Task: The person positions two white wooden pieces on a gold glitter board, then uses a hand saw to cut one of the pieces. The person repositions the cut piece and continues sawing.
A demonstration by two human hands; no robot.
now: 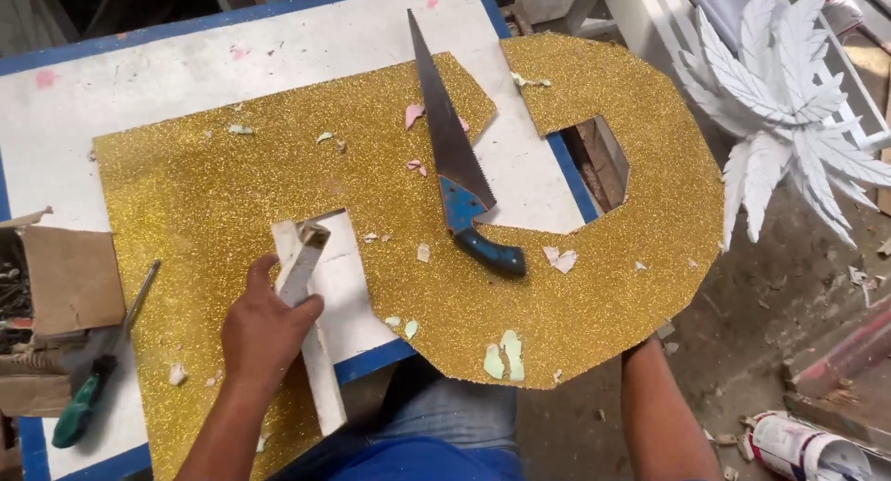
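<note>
My left hand (264, 328) grips a short white wooden strip (302, 263), holding it tilted over a square cut-out in a large gold glitter board (232, 179) that lies on a white table with blue edging (278, 54). A longer white strip (320, 370) lies under the hand, reaching past the table's front edge. My right forearm (659, 416) goes under the board's overhanging right front edge; the hand itself is hidden beneath it. A handsaw (455, 156) with a blue handle rests on the board's middle.
A green-handled screwdriver (93, 379) and an open cardboard box (65, 277) sit at the table's left. White carved leaf ornaments (798, 100) stand at the right. A can (798, 448) lies on the dusty floor. Paper scraps dot the board.
</note>
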